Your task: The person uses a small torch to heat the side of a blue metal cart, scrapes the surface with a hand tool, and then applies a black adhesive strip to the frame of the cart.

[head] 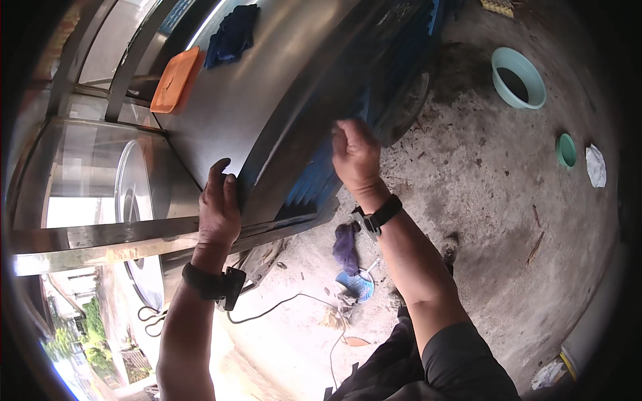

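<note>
A stainless steel counter point(241, 100) with a dark, partly blue front panel point(311, 170) stands before me. My left hand point(219, 208) rests at the counter's near edge, its thumb and fingers apart around the rim. In front of the panel is my right hand point(356, 153), its fingers curled in a fist; whether something small is inside cannot be seen. Farther back on the counter lie an orange plastic tray point(175, 80) and a folded dark blue cloth point(231, 36). Both wrists wear black straps with a device.
On the concrete floor are a pale green basin point(535, 82) with dark contents, a small green bowl point(567, 150), a crumpled white bag point(596, 166), a purple cloth point(346, 249), a blue strainer-like thing point(358, 285) and a thin cable point(288, 301). Metal posts and glass stand at left.
</note>
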